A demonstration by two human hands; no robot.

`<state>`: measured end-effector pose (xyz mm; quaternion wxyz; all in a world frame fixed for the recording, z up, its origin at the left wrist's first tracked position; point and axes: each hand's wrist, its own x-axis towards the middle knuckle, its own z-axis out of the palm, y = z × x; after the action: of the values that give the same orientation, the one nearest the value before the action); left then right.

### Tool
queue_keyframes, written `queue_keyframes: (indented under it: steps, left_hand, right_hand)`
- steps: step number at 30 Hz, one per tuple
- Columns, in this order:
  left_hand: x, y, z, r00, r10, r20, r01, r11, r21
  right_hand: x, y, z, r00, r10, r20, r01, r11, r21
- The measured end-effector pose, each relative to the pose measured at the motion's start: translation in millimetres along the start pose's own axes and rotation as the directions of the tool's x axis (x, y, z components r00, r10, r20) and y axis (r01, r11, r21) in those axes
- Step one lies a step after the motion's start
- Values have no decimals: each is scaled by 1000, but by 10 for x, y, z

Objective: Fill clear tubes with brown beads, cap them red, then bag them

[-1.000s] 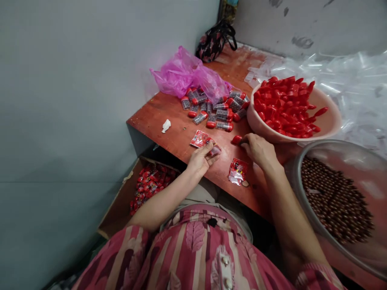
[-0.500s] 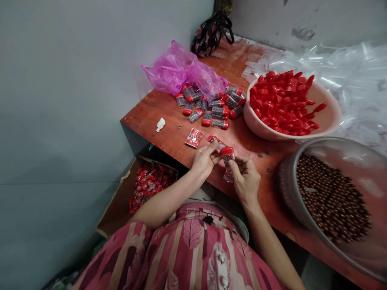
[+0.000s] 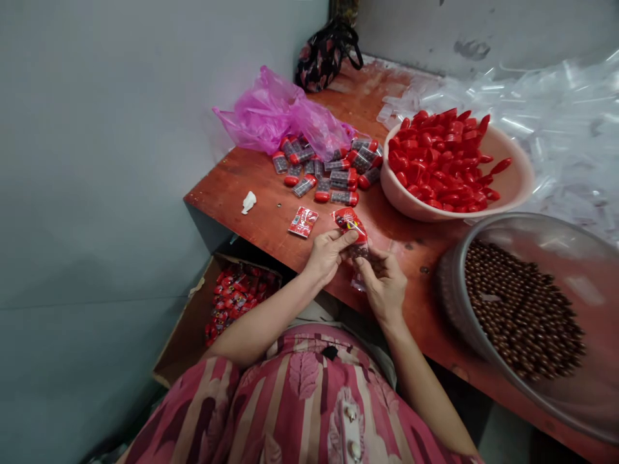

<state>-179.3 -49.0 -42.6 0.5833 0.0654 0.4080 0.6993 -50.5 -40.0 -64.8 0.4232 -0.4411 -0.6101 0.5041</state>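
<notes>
My left hand is closed, its thumb and fingers pinching a clear wrapper with a red printed top. Against or inside the wrapper is a small clear tube of dark candies, gripped from the right by my right hand. Fingers cover much of the tube, so I cannot tell how far it sits in the wrapper. Beyond my hands lie several filled tubes with red caps. A flat stack of red printed wrappers rests on the table left of them.
A pink bowl of red caps and a grey basin of brown candy balls stand right. Clear empty tubes pile behind. A pink plastic bag lies at the back. Below the table edge, a cardboard box holds red packets.
The red printed wrapper now stands over the tube's capped end, where before the red cap was bare beside it. Both hands have drawn together slightly. The view has shifted a little.
</notes>
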Motion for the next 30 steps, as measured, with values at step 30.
queue_keyframes:
  steps: [30]
  left_hand:
    - [-133, -17, -81, 999, 3, 39, -16, 948, 318]
  right_hand:
    - [98, -22, 6, 954, 278, 112, -298, 916, 270]
